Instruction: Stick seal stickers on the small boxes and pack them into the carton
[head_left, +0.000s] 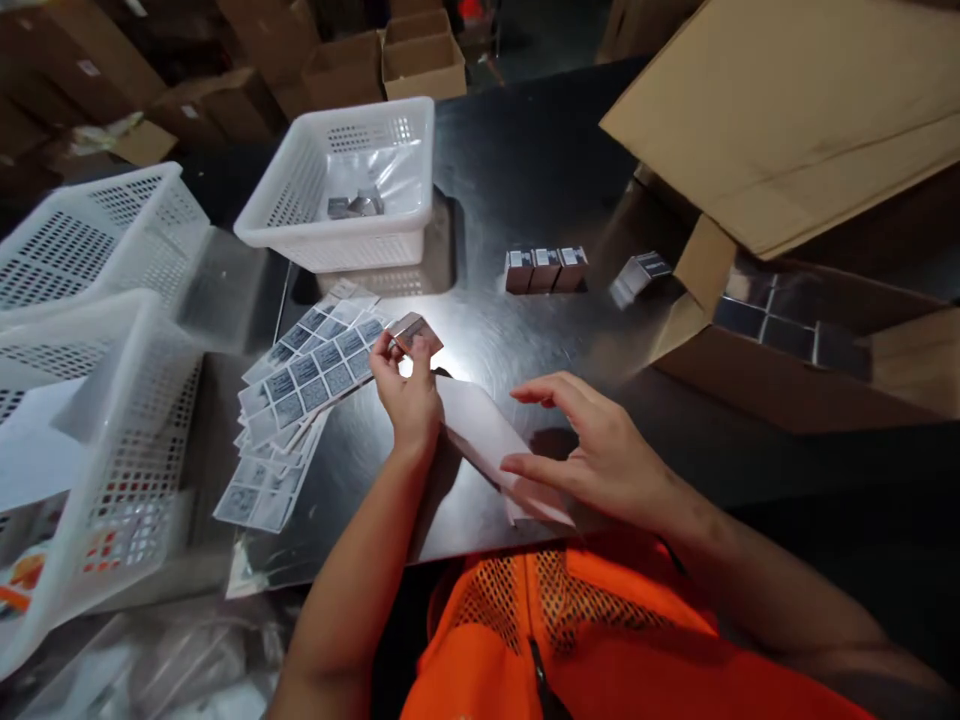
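Note:
Between the thumb and fingers of my left hand [411,390] is a small box [417,335], tilted above the table. My right hand [600,450] has its thumb and fingers spread apart, just over a long white paper strip [480,425] that curves toward the table's front edge. Whether the thumb touches the strip I cannot tell. Beside my left hand, several label sheets [315,375] with dark printed squares lie fanned out in a pile. Three small boxes [545,270] stand in a row beyond my hands, and another small box [640,277] lies to their right.
A white basket [337,235] holding a few small grey items stands at the back of the metal table [510,180]. More white baskets [142,400] are on the left. At right, an open carton [750,370] contains several small boxes, under a large cardboard flap [795,110].

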